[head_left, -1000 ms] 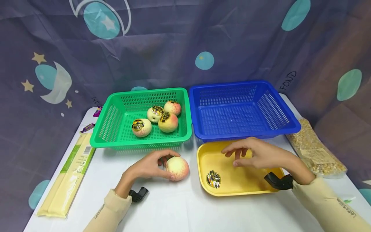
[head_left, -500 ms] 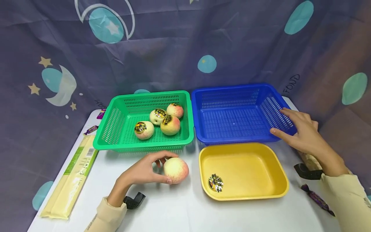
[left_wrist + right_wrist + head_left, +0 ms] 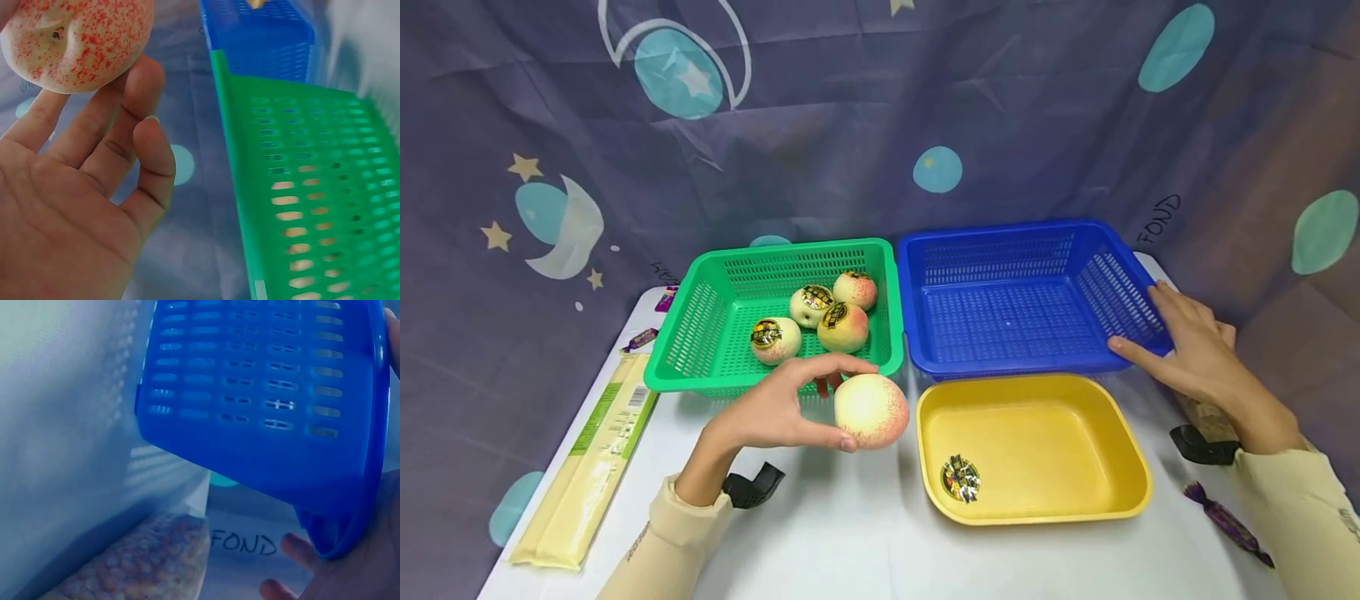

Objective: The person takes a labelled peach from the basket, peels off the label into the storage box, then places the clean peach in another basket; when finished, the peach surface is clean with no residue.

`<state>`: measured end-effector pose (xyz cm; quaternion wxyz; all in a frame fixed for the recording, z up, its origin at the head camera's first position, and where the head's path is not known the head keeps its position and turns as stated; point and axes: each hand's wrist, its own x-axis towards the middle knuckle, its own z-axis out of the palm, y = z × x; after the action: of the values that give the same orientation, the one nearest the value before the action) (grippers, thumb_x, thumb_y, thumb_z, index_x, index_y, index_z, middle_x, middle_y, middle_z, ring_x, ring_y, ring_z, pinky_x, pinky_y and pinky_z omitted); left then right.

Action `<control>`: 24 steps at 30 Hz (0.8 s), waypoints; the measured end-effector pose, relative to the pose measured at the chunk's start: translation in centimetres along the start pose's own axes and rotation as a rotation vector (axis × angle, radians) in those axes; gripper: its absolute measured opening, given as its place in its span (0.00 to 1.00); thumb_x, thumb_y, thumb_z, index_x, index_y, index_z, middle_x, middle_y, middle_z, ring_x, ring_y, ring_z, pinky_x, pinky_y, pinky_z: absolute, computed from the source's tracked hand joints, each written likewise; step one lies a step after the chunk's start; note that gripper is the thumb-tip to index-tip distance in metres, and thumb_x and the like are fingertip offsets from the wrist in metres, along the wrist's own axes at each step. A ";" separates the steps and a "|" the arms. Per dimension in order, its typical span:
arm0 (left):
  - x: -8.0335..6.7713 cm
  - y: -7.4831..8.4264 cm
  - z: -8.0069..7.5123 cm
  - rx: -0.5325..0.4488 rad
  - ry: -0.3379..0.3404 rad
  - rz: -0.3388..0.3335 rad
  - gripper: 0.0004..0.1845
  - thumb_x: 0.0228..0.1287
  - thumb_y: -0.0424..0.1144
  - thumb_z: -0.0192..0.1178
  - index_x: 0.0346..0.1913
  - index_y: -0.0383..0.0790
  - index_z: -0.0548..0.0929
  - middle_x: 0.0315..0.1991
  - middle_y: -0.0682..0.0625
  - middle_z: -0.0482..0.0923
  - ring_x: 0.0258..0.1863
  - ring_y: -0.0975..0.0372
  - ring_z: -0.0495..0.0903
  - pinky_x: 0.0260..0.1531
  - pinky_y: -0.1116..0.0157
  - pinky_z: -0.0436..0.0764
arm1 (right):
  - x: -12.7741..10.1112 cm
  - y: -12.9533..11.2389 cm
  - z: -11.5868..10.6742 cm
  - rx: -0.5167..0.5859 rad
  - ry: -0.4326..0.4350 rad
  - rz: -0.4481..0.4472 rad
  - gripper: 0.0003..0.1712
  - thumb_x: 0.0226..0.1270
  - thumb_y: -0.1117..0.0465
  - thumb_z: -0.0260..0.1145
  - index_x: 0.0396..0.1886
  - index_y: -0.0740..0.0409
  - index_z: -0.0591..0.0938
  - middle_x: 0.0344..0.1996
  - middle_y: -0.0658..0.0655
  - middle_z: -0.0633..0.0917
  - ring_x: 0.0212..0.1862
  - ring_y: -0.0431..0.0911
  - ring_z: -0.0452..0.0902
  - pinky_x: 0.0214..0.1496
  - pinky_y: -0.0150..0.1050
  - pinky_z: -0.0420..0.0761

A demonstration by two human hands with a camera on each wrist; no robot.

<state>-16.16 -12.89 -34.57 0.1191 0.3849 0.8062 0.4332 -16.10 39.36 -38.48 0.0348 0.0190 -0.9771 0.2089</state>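
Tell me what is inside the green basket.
Inside the green basket lie four peaches, each with a dark sticker. Whatever is directly beneath them is covered, so I cannot see it.

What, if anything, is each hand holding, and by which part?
The left hand holds a peach by its sides, thumb near, fingers far. The right hand touches the right rim of the blue basket; whether it grips cannot be told.

Speckled peach [image 3: 81,40] in left hand [image 3: 75,194], green basket [image 3: 240,169], blue basket [image 3: 262,40] beyond.
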 end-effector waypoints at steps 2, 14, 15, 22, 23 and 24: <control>0.9 0.4 -0.4 0.010 0.001 0.007 0.38 0.47 0.46 0.82 0.65 0.59 0.79 0.55 0.63 0.83 0.46 0.62 0.76 0.46 0.59 0.78 | -0.1 0.0 0.0 -0.004 0.000 0.005 0.58 0.70 0.39 0.60 0.82 0.66 0.42 0.81 0.72 0.40 0.75 0.79 0.38 0.59 0.79 0.43; 8.2 1.4 -2.1 -0.014 0.002 0.058 0.36 0.51 0.44 0.80 0.65 0.59 0.79 0.56 0.61 0.81 0.54 0.62 0.73 0.49 0.50 0.79 | -0.4 0.5 0.3 0.031 0.009 0.013 0.59 0.71 0.40 0.61 0.82 0.66 0.39 0.81 0.73 0.38 0.71 0.84 0.41 0.63 0.84 0.40; 8.9 1.4 -2.2 -0.017 0.001 0.060 0.36 0.51 0.45 0.80 0.66 0.59 0.79 0.56 0.61 0.81 0.54 0.62 0.74 0.48 0.50 0.79 | -0.5 0.6 0.4 0.034 0.005 0.015 0.59 0.71 0.40 0.60 0.82 0.65 0.39 0.81 0.72 0.37 0.71 0.84 0.40 0.64 0.84 0.38; 13.2 1.2 -2.2 -0.023 -0.004 0.099 0.35 0.53 0.47 0.78 0.66 0.59 0.78 0.57 0.63 0.80 0.53 0.64 0.76 0.48 0.53 0.79 | -0.6 0.5 0.8 0.069 0.012 0.013 0.59 0.71 0.40 0.61 0.82 0.63 0.37 0.82 0.69 0.35 0.75 0.83 0.35 0.68 0.82 0.29; 13.8 1.2 -2.1 -0.030 -0.001 0.103 0.35 0.53 0.47 0.78 0.66 0.59 0.78 0.58 0.63 0.80 0.53 0.64 0.77 0.49 0.53 0.79 | -0.6 0.5 0.9 0.070 0.010 0.010 0.59 0.71 0.40 0.61 0.82 0.64 0.37 0.81 0.69 0.34 0.75 0.83 0.34 0.68 0.82 0.28; 14.4 1.2 -2.1 -0.033 0.003 0.106 0.35 0.53 0.48 0.78 0.66 0.60 0.78 0.58 0.63 0.80 0.52 0.63 0.77 0.48 0.53 0.79 | -0.5 0.5 0.8 0.072 0.008 0.008 0.59 0.71 0.40 0.60 0.82 0.64 0.37 0.81 0.69 0.34 0.75 0.82 0.33 0.68 0.82 0.28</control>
<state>-26.37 -3.35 -30.35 0.1012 0.4243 0.7776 0.4527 -15.64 39.49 -39.50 0.0371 0.0155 -0.9689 0.2441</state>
